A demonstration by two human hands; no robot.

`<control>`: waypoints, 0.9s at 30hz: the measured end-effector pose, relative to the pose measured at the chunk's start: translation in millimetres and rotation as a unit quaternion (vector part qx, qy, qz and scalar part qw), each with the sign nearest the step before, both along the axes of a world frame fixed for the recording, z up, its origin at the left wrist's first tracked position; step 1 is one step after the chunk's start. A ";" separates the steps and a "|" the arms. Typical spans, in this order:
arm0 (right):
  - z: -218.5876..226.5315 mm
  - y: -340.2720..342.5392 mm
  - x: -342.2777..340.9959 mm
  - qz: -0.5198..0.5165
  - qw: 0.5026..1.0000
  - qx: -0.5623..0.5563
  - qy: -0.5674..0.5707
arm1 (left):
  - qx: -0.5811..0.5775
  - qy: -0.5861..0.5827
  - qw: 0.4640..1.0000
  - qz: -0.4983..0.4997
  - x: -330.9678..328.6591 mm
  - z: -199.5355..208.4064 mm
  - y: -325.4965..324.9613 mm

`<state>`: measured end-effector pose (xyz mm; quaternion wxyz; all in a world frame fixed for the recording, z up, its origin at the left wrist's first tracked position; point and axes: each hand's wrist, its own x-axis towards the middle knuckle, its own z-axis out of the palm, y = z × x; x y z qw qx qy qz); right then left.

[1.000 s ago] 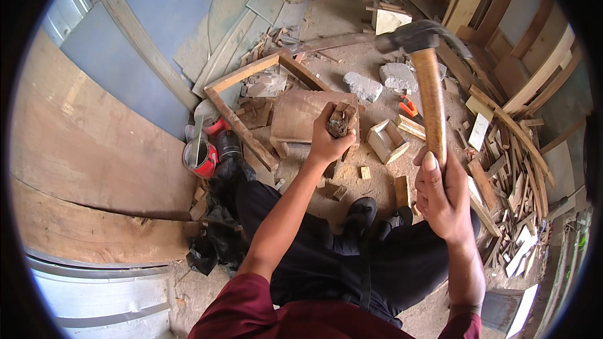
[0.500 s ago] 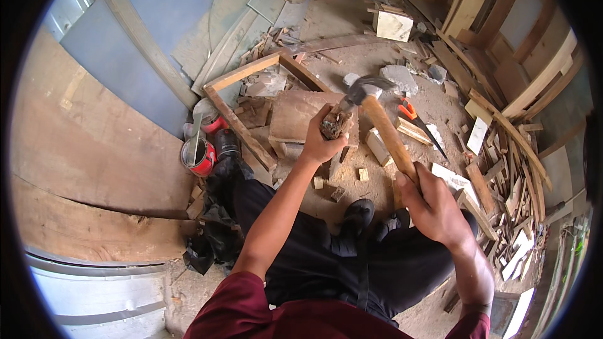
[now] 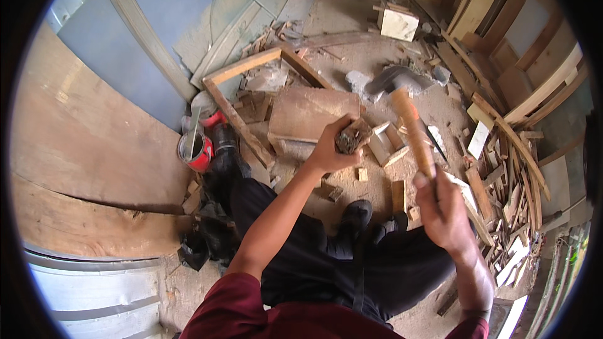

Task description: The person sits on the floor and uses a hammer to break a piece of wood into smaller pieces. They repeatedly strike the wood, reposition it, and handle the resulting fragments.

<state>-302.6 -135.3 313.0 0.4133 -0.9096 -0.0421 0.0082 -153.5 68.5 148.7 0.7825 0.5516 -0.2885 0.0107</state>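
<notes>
- Left hand (image 3: 333, 152): fingers wrapped around a rough piece of wood (image 3: 353, 138), near the right end of the low wooden surface (image 3: 308, 113); cannot tell if they touch.
- Right hand (image 3: 447, 213): fingers closed round the handle of a hammer (image 3: 414, 129), its blurred head apart from the wood.
- Wooden frame (image 3: 244, 66) just left of the surface.
- Red can (image 3: 202, 162) farther left, near large boards (image 3: 81, 125).
- Dusty floor (image 3: 342, 16), scrap wood (image 3: 502, 188) heaped at right.
</notes>
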 end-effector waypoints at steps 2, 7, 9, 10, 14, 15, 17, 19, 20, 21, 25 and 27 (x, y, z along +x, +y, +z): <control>-6.3 -4.3 -2.3 -0.005 0.996 0.087 -0.002 | 0.015 0.006 1.000 0.004 2.0 -6.0 3.8; -35.7 -13.6 -15.9 0.032 0.999 0.019 -0.036 | -0.012 0.052 0.997 -0.048 15.4 -0.5 9.2; -40.5 -6.9 -15.8 0.034 0.999 -0.017 -0.024 | -0.040 0.086 0.995 -0.039 12.8 -3.6 9.9; -46.9 -5.0 -15.9 0.033 0.999 0.002 -0.038 | -0.029 0.077 0.995 -0.057 15.7 -5.5 11.7; -56.6 -0.9 -22.1 0.032 0.992 0.061 -0.108 | 0.005 0.035 0.994 -0.101 29.8 -14.0 17.4; -57.7 0.8 -22.2 0.018 0.995 0.041 -0.089 | 0.011 0.020 0.994 -0.111 30.6 -9.8 15.3; -58.6 2.8 -22.2 -0.009 0.999 0.000 -0.049 | -0.021 0.041 0.995 -0.094 21.6 -4.7 10.2; -44.9 0.8 -21.8 0.016 1.000 -0.005 -0.021 | -0.019 0.033 0.996 -0.082 21.1 -0.6 13.8; -36.3 0.9 -23.4 0.015 0.999 0.006 -0.036 | -0.003 0.016 0.996 -0.084 28.3 -3.3 19.6; -33.0 0.5 -23.7 0.014 0.999 0.015 -0.049 | 0.012 0.002 0.996 -0.087 31.6 -3.0 22.1; -40.3 -6.0 -26.5 0.013 0.984 0.113 -0.134 | 0.009 0.019 0.995 -0.097 30.3 2.2 14.3; -56.3 0.9 -20.0 0.014 0.986 0.081 -0.148 | 0.005 0.030 0.994 -0.107 31.3 -2.1 14.3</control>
